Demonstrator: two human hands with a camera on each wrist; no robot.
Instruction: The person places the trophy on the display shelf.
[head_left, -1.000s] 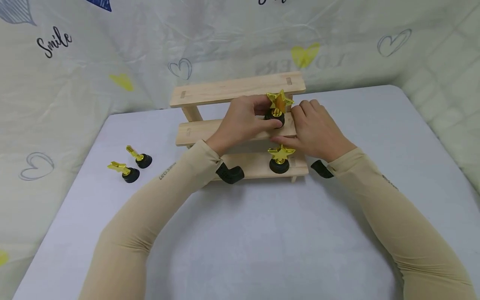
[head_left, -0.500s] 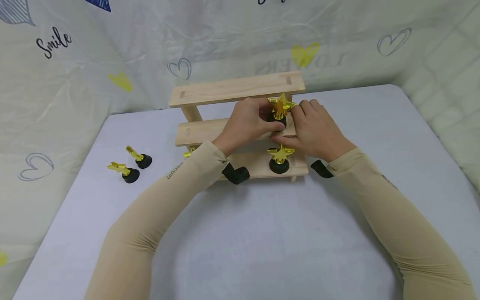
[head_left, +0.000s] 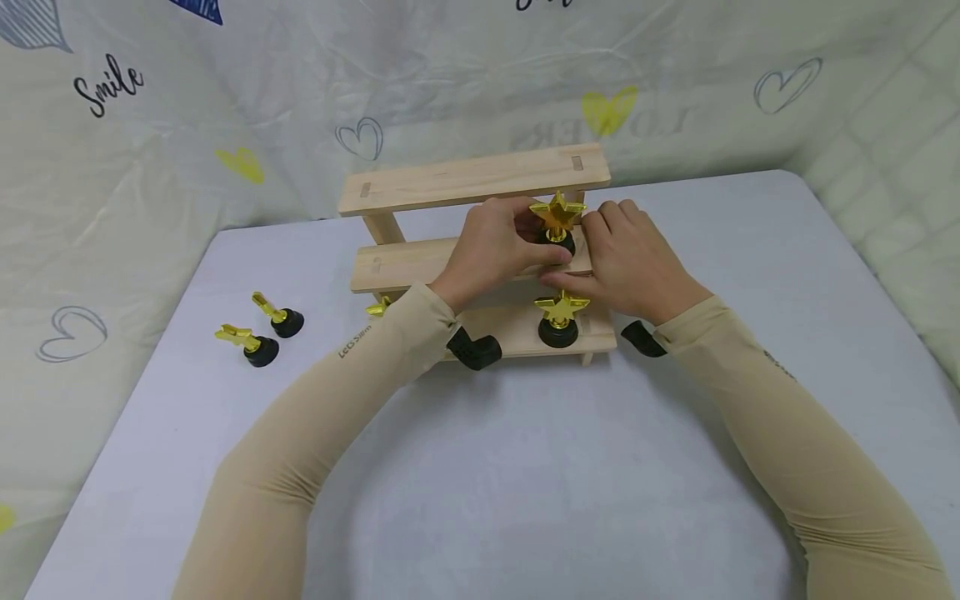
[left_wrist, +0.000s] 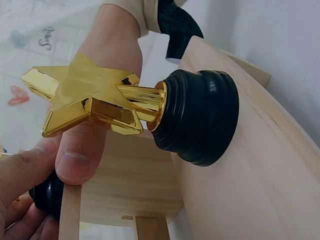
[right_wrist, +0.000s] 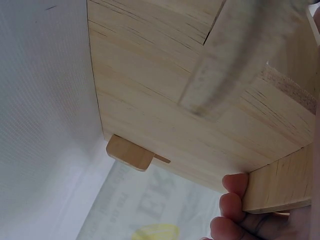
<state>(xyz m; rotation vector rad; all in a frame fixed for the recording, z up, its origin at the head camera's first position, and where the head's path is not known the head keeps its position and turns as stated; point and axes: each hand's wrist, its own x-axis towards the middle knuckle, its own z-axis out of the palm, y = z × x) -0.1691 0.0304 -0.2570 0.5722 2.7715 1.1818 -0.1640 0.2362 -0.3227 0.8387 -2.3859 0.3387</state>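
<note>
My left hand (head_left: 491,246) pinches the black base of a gold star trophy (head_left: 558,215) at the right part of the middle shelf. The star faces forward; whether the base bears on the board is hidden by fingers. My right hand (head_left: 633,258) grips the right end of the three-tier wooden shelf (head_left: 408,265). Its fingers (right_wrist: 232,205) curl behind the wood in the right wrist view, while the thumb lies along the middle board's front edge. Directly below, another star trophy (head_left: 558,321) stands upright on the bottom board, large in the left wrist view.
Two more star trophies (head_left: 249,345) (head_left: 279,315) stand on the white table at the left. Part of a gold trophy (head_left: 378,307) shows at the bottom tier's left, mostly behind my left sleeve. A printed cloth (head_left: 465,75) hangs behind the shelf.
My left hand has shifted slightly right and down with the trophy, whose star has turned to face forward. A gold piece behind the left sleeve has come into view. My right hand stays put.
</note>
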